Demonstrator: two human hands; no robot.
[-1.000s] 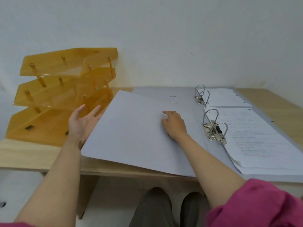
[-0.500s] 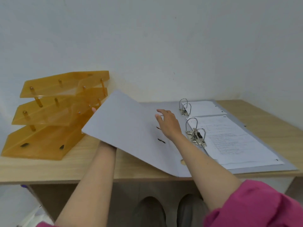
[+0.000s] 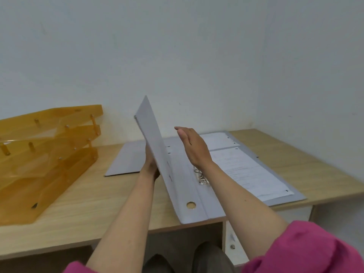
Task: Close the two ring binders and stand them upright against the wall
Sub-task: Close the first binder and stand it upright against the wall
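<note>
The near binder (image 3: 189, 194) lies open on the desk (image 3: 88, 203), its spine at the front edge, and its left cover (image 3: 153, 138) stands raised almost upright. The left hand (image 3: 150, 164) is behind that cover, pressed against its outer face; its fingers are mostly hidden, so how far they curl cannot be told. The right hand (image 3: 194, 146) hovers just right of the cover, above the metal rings (image 3: 201, 177), fingers straight and together, holding nothing. Printed pages (image 3: 248, 170) fill the binder's right half. The second binder (image 3: 128, 162) lies open and flat behind the first, nearer the wall (image 3: 197, 56). Left of both binders sits an orange paper tray stack (image 3: 45, 154).
</note>
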